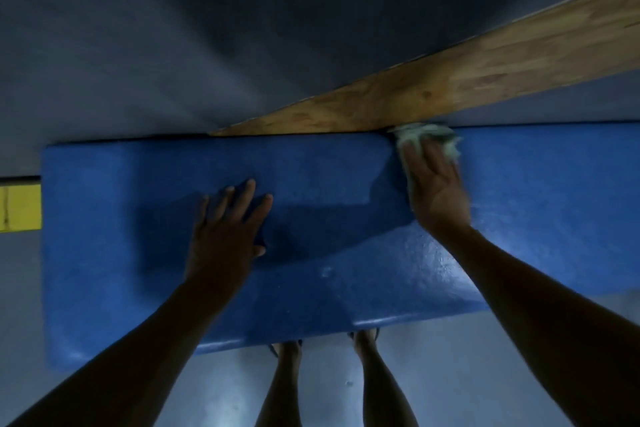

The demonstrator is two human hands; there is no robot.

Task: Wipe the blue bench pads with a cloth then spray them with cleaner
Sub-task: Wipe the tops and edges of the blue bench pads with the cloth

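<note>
Two blue padded bench cushions (214, 253) lie end to end across the view, a narrow seam between them near the right hand. On that seam, at the far edge, a crumpled pale green cloth (427, 140) sits under the right hand (436, 191), whose straight fingers press it flat rather than gripping it. The left hand (228, 232) rests spread and empty on the left pad, bracing. A slanted wooden plank (467, 87) meets the pads' far edge just beside the cloth, and a yellow block (20, 208) shows at the left end. Bare legs stand on the grey floor (214, 388) below. Since the cloth is only pressed, it could likely bunch against the plank or slip free, leaving the seam unwiped. No spray bottle shows.
</note>
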